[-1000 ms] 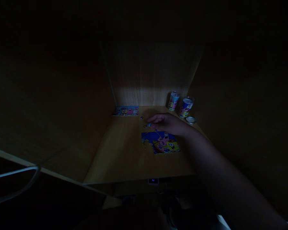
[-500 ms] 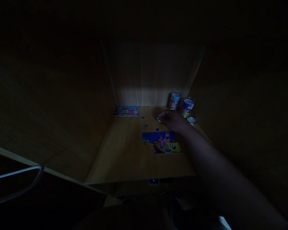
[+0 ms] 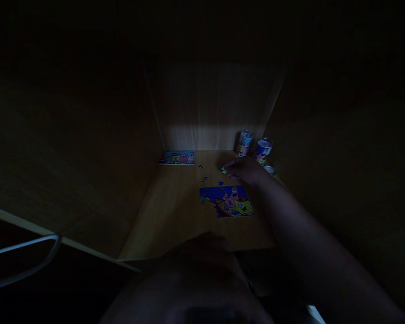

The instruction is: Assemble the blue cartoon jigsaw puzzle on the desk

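The scene is very dark. My right hand [image 3: 243, 170] reaches across a wooden desk [image 3: 175, 211], its fingers pinched on a small puzzle piece [image 3: 224, 170] just beyond a partly built cartoon jigsaw puzzle [image 3: 227, 201]. A few loose pieces [image 3: 204, 178] lie to the left of the hand. My left hand [image 3: 195, 274] rises dark and blurred at the near edge of the desk; its fingers cannot be made out.
A finished cartoon picture card [image 3: 177, 157] lies at the back left. Two printed tins [image 3: 253, 147] and a round lid [image 3: 269, 169] stand at the back right. Wooden walls enclose the desk on three sides. A pale curved bar [image 3: 23, 256] shows at lower left.
My right hand drew back from the loose pieces near the puzzle toward the tins and pinched a piece. My left hand has come up into view at the bottom.
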A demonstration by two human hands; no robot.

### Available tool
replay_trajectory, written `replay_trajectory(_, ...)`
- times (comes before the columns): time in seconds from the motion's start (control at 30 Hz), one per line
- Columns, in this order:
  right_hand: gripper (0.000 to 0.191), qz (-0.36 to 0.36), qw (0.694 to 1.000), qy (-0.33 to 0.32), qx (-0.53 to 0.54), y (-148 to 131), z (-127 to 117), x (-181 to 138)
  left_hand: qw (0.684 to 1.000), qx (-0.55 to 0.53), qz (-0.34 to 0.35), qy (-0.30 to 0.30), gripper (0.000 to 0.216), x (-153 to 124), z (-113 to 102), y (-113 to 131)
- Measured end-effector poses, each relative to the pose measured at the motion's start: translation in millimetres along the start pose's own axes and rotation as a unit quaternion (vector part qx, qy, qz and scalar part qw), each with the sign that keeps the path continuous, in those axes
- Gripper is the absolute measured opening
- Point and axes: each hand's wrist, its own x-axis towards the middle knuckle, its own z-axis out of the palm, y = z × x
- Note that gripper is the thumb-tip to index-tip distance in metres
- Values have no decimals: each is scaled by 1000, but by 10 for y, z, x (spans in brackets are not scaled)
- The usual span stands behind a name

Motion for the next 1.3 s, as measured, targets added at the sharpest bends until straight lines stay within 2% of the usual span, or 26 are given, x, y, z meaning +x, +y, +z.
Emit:
replay_trajectory(0.07, 14, -3, 1000, -1, 2, -17, 14, -11, 999, 18, -34, 24, 27, 119, -39, -103)
replay_trajectory(0.2, 15, -15, 1000, 5, -23, -29, 33, -25, 983, 126, -72, 117, 18, 248, -118, -482)
replay_trajectory(0.33, 23, -23, 996, 22, -86, -8, 5, -15, 943, 263, -95, 178, 19, 209, -251, -889)
replay_trajectory(0.43, 25, -25, 985, 47, -161, 29, -40, 5, 916, 326, -129, 197, 19, 164, -322, -1066)
replay_trajectory(0.6, 25, -12, 954, 84, -286, 117, -79, 45, 915, 326, -153, 185, 20, 193, -317, -1120)
replay_trajectory(0.8, 26, -31, 931, 89, -352, 183, -89, 83, 920, 310, -166, 175, 19, 229, -301, -1138)
replay_trajectory(0.87, 27, -65, 928, 83, -358, 160, -64, 87, 918, 313, -166, 176, 18, 228, -301, -1147)
replay_trajectory(0.93, 30, -129, 924, 67, -354, 115, 8, 85, 916, 319, -169, 176, 17, 230, -297, -1148)
replay_trajectory(1.1, 43, -305, 899, -9, -313, 26, 363, 72, 908, 347, -167, 168, 17, 254, -281, -1139)
replay_trajectory(1.2, 47, -350, 887, -36, -297, 57, 535, 71, 903, 362, -163, 165, 17, 266, -270, -1149)
replay_trajectory(1.3, 47, -366, 888, -48, -275, 113, 587, 82, 899, 367, -164, 174, 17, 263, -260, -1170)
